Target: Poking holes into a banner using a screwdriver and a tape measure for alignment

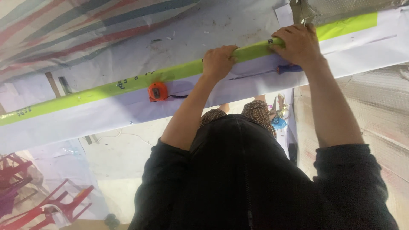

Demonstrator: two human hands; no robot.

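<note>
A long white sheet-covered work table (238, 25) fills the upper part of the view, its near edge slanting from the lower left up toward the upper right. Along that edge runs the long lime-green strip (102, 88), flat, narrow and smooth, with small dark marks written on it at a few spots. Its long axis follows the table edge, low at the left and rising to the right, where it ends just short of a silvery padded sheet (341, 8) at the far right corner.

Both hands rest on the strip right of its middle. The left hand (218, 61) is curled over it, fingers folded down and pressed onto the green. The right hand (298, 42) lies just to the right, fingers wrapped over the strip's far edge. The 2 hands are near each other but apart.

To the left of the hands the strip lies bare for a long stretch. An orange tape measure (158, 91) sits just on the near side of the strip, left of the left hand. A screwdriver with a blue and red handle (266, 73) lies between the forearms, parallel to the strip. Red plastic chairs (47, 204) stand on the floor at the lower left.
</note>
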